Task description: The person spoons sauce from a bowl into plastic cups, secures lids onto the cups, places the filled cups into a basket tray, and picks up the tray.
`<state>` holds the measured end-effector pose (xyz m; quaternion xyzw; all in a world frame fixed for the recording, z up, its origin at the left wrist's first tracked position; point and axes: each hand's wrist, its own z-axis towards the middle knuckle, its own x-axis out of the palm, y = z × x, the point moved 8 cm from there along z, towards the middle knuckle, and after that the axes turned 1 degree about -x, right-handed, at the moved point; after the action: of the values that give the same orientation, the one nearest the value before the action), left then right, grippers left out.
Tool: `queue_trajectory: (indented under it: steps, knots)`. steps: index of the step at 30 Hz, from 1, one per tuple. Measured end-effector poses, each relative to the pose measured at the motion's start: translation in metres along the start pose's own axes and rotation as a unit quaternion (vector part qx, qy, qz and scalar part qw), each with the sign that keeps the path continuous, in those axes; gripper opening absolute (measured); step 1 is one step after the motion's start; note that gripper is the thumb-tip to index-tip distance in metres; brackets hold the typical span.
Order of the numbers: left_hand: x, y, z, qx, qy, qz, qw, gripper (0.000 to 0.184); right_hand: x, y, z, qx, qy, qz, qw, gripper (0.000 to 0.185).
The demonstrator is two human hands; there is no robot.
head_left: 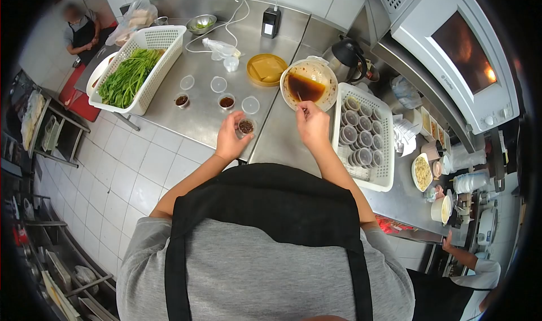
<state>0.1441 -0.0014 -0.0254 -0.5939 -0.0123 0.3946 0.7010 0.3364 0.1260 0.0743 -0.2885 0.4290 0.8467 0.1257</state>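
Observation:
My left hand (231, 137) is wrapped round a small clear cup (246, 127) with dark contents, near the counter's front edge. At the near rim of a white bowl (324, 71) of brown sauce (303, 88), my right hand (312, 123) is closed on a thin utensil whose lower part is hidden. Two more small cups of dark sauce, one at the left (181, 100) and one in the middle (226, 101), stand uncovered on the steel counter. Round clear lids lie behind and beside them, one (250, 105) just behind the held cup.
A white basket (385, 152) of lidded cups stands right of the bowl; another basket (148, 78) holds green vegetables. A yellow dish (265, 61), kettle (345, 56) and microwave (457, 44) are further back. One person (84, 33) is at the far left, another's arm (466, 258) at lower right.

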Motion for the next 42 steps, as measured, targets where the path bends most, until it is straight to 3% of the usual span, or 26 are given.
queue_trajectory:
  steps: [3, 9, 27, 42]
  knots:
    - [0.000, 0.000, 0.000, 0.015, -0.004, 0.003, 1.000, 0.070, 0.001, -0.005, 0.001, -0.005, -0.012, -0.002, 1.000, 0.012]
    - [0.001, 0.001, 0.000, 0.020, -0.005, 0.002, 1.000, 0.069, 0.004, -0.023, 0.004, 0.112, 0.041, 0.082, 0.989, 0.016]
    - [0.002, 0.001, -0.001, 0.022, -0.005, -0.004, 1.000, 0.069, 0.019, -0.033, 0.005, 0.252, 0.079, 0.259, 0.929, 0.022]
    - [0.002, -0.001, -0.002, 0.023, -0.008, -0.005, 1.000, 0.067, 0.026, -0.031, 0.003, 0.286, 0.063, 0.401, 0.868, 0.021]
